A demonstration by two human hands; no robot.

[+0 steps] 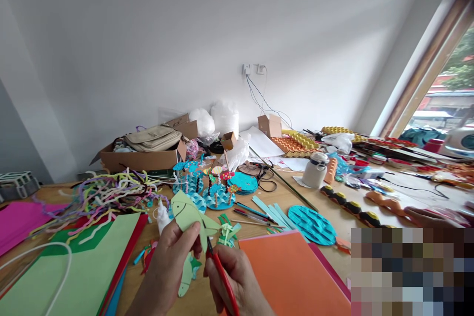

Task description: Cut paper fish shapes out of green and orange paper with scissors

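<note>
Pale green paper fish cutout (185, 211), held up just above the wooden desk (129, 252), is pinched between the thumb and fingers of the bare left hand (174, 252). The right hand (233, 271) is closed around the red-handled scissors (225, 279), whose dark blades meet the lower edge of the paper near the tail; whether they have bitten through at this instant I cannot tell.

For a clean trim, I would turn the fish with the left hand and let the scissors stay at one comfortable angle. Short snips suit the narrow place where body meets tail, since a long stroke could nip the tail off. Gripping close to the cut should stop thin paper from folding, provided the thumb stays clear of the blades' path.

The fish has a rounded body, a small dark eye, a dark curved line behind the head and a tail spreading to the right. Its sheet looks flat and matte. Below the hands lies a similar light green paper fish (185, 279), also with dark marks drawn on it.
</note>
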